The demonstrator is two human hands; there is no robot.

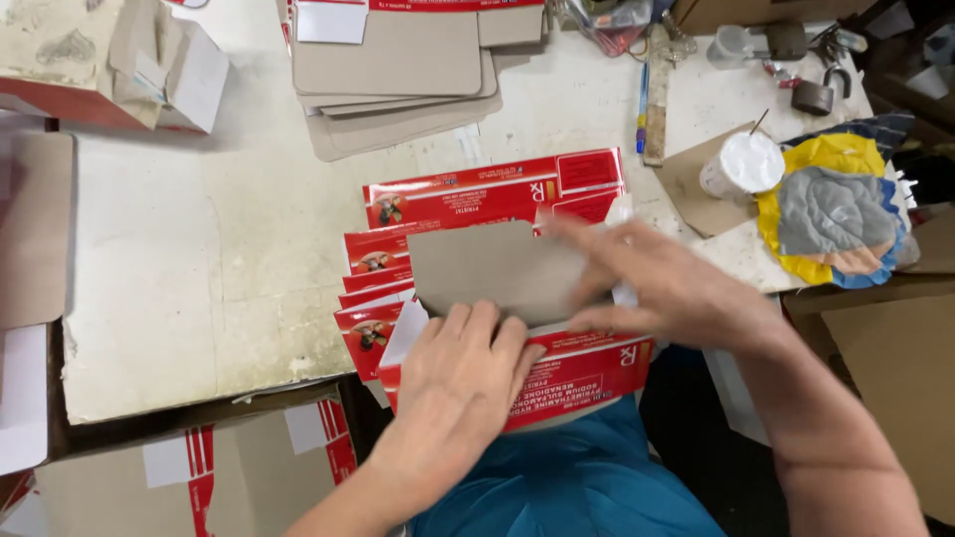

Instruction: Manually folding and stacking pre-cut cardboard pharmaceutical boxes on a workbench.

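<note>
A fanned stack of flat red and white carton blanks (477, 199) lies on the worn white table (199, 259). On top, near me, one red carton (587, 373) is being folded; its grey cardboard flap (487, 264) faces up. My left hand (458, 378) presses fingers down on the flap's near edge. My right hand (657, 283) is blurred and rests on the flap's right side, fingers pointing left.
Grey flat blanks (398, 70) are piled at the table's far middle. A small white pot (741, 164) with a stick sits on cardboard at right, beside a colourful cloth (836, 214). Folded boxes (129, 60) stand far left. A cardboard bin (199, 467) sits below the near edge.
</note>
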